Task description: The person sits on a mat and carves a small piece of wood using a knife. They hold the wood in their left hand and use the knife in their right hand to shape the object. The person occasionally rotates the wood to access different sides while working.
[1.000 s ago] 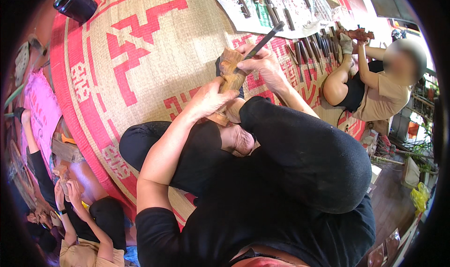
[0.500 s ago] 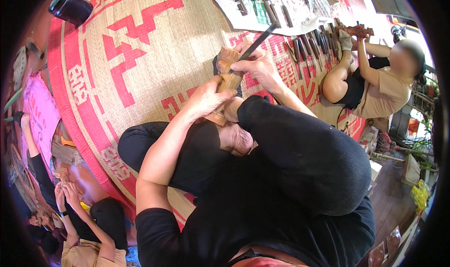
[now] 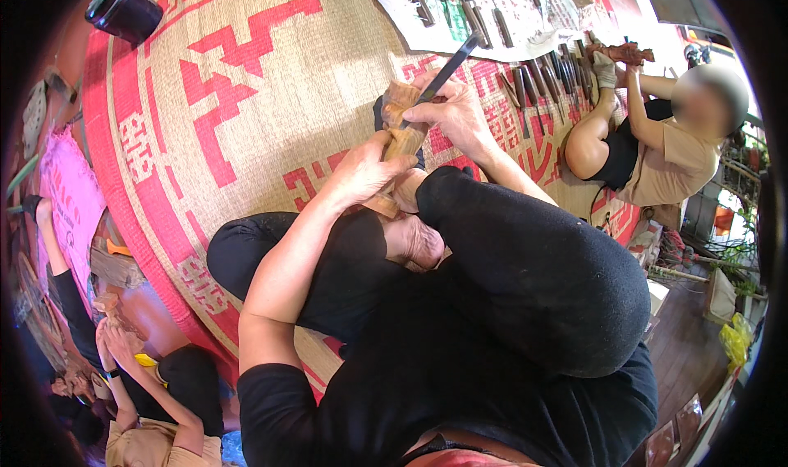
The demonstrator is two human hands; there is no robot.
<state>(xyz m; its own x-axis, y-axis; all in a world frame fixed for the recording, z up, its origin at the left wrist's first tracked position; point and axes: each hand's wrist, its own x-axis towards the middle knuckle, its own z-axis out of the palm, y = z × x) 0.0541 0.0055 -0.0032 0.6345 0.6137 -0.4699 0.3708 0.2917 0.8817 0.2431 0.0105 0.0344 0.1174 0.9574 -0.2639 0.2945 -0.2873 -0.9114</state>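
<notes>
A partly carved block of brown wood (image 3: 401,95) stands tilted between my feet, its lower end close to my ankle. My left hand (image 3: 364,169) is wrapped round its lower half. In my right hand (image 3: 456,116) is a dark, flat-bladed file or chisel (image 3: 448,71), which I cannot tell apart. One end of this tool rests against the notched middle of the wood, and the other points up and to the right. My right fingers pinch it close to the wood.
Several wood-handled carving tools (image 3: 501,25) lie on a white sheet at the top, and more (image 3: 543,81) lie on the patterned mat (image 3: 271,98). A dark jar (image 3: 123,11) is at far left. Two people sit nearby, each holding a carved piece (image 3: 630,54) of wood.
The tool in my right hand has turned slightly, its free end swinging a little left and its flat face showing more. My left hand keeps its hold on the wood.
</notes>
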